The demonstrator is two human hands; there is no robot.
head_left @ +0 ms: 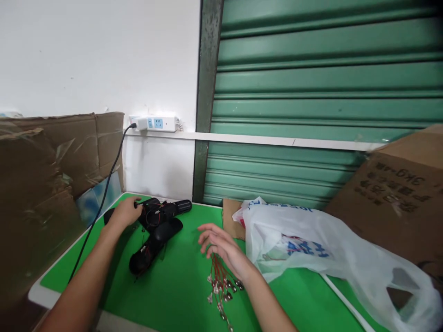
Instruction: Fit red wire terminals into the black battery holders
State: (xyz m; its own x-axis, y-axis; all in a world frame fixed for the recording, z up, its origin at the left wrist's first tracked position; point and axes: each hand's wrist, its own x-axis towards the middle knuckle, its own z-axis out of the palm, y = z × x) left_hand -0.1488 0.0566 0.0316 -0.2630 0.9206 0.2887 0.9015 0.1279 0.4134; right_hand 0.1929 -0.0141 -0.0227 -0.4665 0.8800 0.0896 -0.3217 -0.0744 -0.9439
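Note:
At the far left of the green table, my left hand (128, 213) reaches into a pile of black plastic housings (159, 214). Its fingers are closed on one black housing (137, 204), mostly hidden behind them. Thin wires show inside some housings in the pile. Near the middle, my right hand (223, 249) is held over the table with its fingers loosely apart and slightly bent. Below it a bundle of red wires (218, 272) with small metal ends fans out toward me. The top of the bundle is hidden by the fingers, which do not visibly grip it.
A white plastic bag (294, 226) lies on the right of the green tabletop (180, 286). Cardboard boxes stand at left (62, 170) and right (398, 193). From a power strip (161, 123) on the wall, a black cable (107, 182) runs down across the table's left edge.

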